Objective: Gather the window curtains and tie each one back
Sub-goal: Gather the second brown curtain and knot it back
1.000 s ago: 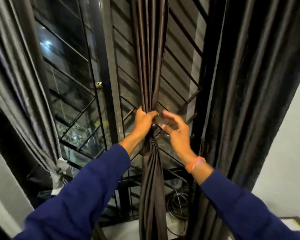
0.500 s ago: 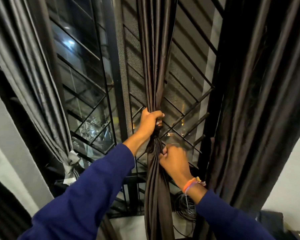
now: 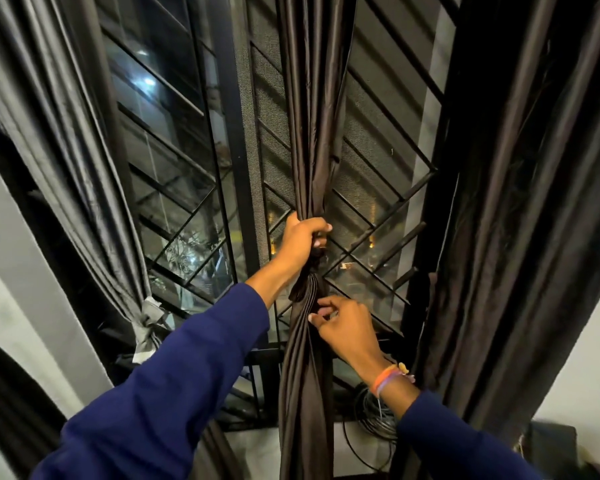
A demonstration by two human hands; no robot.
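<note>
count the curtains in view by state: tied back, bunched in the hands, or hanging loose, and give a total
tied back: 1, the grey curtain on the left, knotted with a tie
bunched in the hands: 1, the middle brown curtain, left hand gripping, right hand lower down
hanging loose: 1, the dark curtain on the right
total: 3

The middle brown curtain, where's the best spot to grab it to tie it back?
Probably at the narrow waist of the middle curtain, where the left hand grips it from the left side. The folds are bunched tightest there, so fingers can wrap round them. The right hand pinches the looser folds just below.
</note>
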